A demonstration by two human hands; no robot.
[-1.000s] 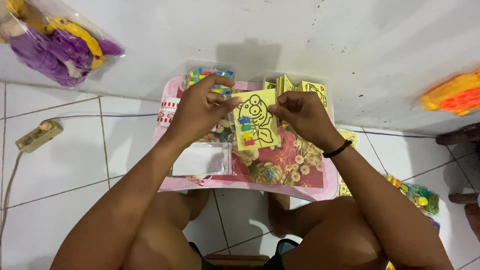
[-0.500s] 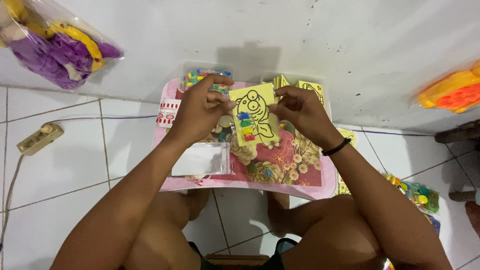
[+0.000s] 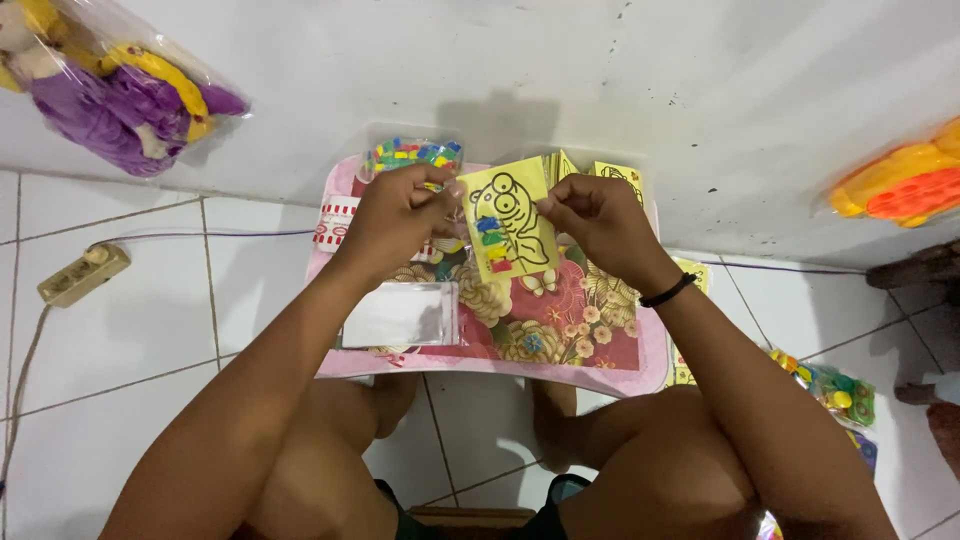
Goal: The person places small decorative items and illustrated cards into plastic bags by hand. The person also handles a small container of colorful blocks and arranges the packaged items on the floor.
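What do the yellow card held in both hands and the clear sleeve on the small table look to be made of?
The yellow card, pinched between the left hand and right hand, looks like thin matte card or stiff paper: it stays flat with crisp edges and printed black outlines. The clear sleeve on the pink table looks like glossy plastic film, see-through with pale glare.

Surroundings: floor, wall and stray items.
Bagged purple-and-yellow plush toy (image 3: 120,85) upper left; beige power strip (image 3: 83,275) on white tiled floor (image 3: 150,330); orange-yellow plastic toy (image 3: 900,185) right; bagged colourful pieces (image 3: 830,385) lower right.
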